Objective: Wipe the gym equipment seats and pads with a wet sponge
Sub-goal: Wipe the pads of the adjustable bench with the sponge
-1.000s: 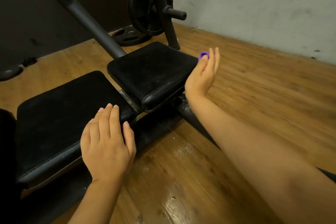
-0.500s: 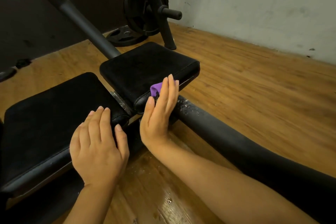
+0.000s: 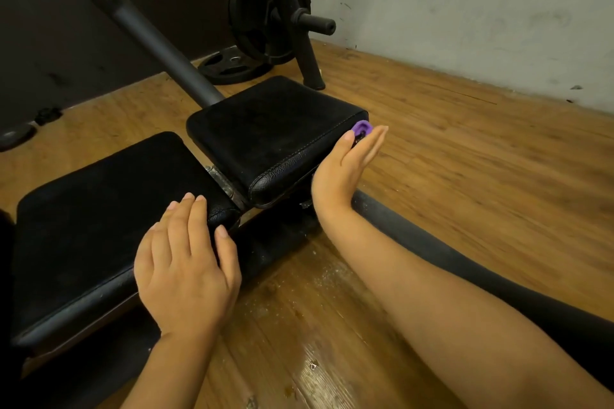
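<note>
**Sponge at the far corner of the small pad**

My right hand [image 3: 349, 163] sits centre-right in the frame, its straight fingers [image 3: 377, 139] pressing the purple sponge [image 3: 362, 127] flat against the side of the small pad [image 3: 272, 129], right at its far right corner. Only a scrap of sponge shows past my fingertips; I'm pressing it, not curling round it. The side I'm on runs from that corner down-left toward the gap between the pads, so I judge the coming stroke goes down-left along that long edge, back toward my wrist. My left hand [image 3: 186, 262], lower centre, rests flat and relaxed on the near right corner of the long pad [image 3: 99, 209], holding nothing; it is the nearer hand to that pad, the right the nearer to the sponge.

Count: two black pads, one sponge, two hands. At the top of the frame, two weight plates that I can make out, one on the rack [image 3: 265, 13] and one flat on the floor [image 3: 232, 68]
</note>
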The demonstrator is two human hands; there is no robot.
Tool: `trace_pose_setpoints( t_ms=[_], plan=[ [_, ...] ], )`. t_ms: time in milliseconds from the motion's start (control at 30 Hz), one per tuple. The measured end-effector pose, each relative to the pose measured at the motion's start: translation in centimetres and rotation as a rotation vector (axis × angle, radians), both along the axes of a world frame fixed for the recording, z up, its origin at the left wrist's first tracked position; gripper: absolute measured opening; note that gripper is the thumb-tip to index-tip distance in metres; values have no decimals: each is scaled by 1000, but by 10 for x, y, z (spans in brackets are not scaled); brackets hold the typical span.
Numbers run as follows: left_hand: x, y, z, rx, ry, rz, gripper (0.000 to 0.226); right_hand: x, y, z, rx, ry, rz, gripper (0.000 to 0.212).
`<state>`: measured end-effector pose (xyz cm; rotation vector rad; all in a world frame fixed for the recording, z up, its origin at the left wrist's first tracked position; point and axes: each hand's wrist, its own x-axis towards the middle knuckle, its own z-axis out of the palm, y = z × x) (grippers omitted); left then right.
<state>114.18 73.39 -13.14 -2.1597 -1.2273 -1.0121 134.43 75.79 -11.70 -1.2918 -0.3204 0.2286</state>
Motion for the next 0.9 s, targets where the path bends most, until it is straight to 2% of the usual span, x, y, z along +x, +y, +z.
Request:
trace_pose_setpoints(
  t_ms=[67,267,400,467,600,733,900],
  plan=[
    [1,0,0,3,-5,0,44,-26,-5,-3,10,-51,26,60],
    [0,1,0,10,-1,-4,45,-111,-16,-37,4,-434,91,61],
    [-1,2,-2,29,8,-9,44,-102,-12,-50,-67,-645,56,59],
    [0,2,-2,28,5,-10,44,-87,-14,-53,-102,-863,49,59],
    [0,3,-3,46,4,-16,43,-47,-21,-44,-100,-1260,88,46],
    [1,3,-3,57,-3,-14,43,-22,-21,-21,7,-1372,152,37],
    [-1,2,-3,63,11,-19,42,11,-4,4,-1,-1449,54,27]
  ],
)
